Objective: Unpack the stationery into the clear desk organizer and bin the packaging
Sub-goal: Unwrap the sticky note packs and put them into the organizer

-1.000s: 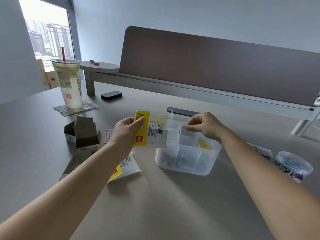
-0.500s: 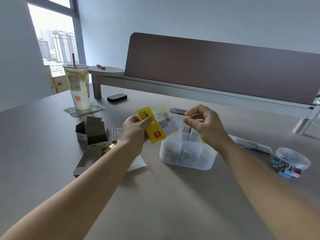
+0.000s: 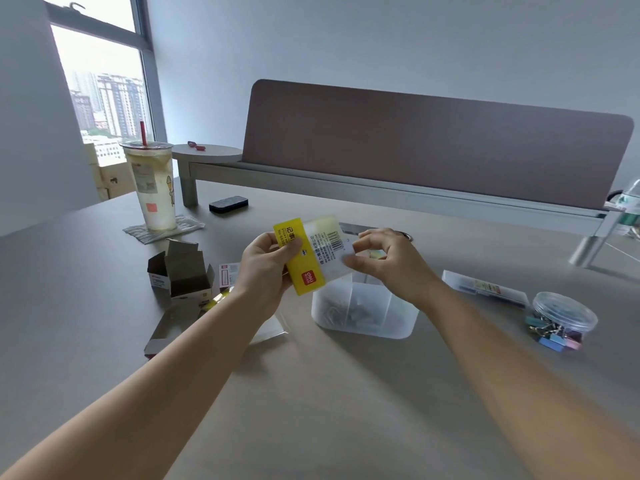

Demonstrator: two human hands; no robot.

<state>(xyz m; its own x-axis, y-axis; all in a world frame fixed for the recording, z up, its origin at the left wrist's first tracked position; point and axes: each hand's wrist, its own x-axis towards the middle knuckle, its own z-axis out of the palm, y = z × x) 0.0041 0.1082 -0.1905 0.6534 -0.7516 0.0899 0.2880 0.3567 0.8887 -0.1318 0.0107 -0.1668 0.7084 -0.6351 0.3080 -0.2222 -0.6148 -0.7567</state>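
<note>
Both hands hold one sticky-note packet (image 3: 313,254) above the clear organizer (image 3: 363,308): the left hand (image 3: 265,271) closes around its yellow end, and the right hand (image 3: 388,261) pinches the clear end with thumb and fingers. If the wrapper tears suddenly, the pad may miss the organizer and land on the bench (image 3: 311,393) among the empty boxes (image 3: 180,275), or knock into the paper clips already inside.

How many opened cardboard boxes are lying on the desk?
2. One opened box stands upright left of the left hand; a flattened box lies just in front of it. More may hide behind the arm.
</note>
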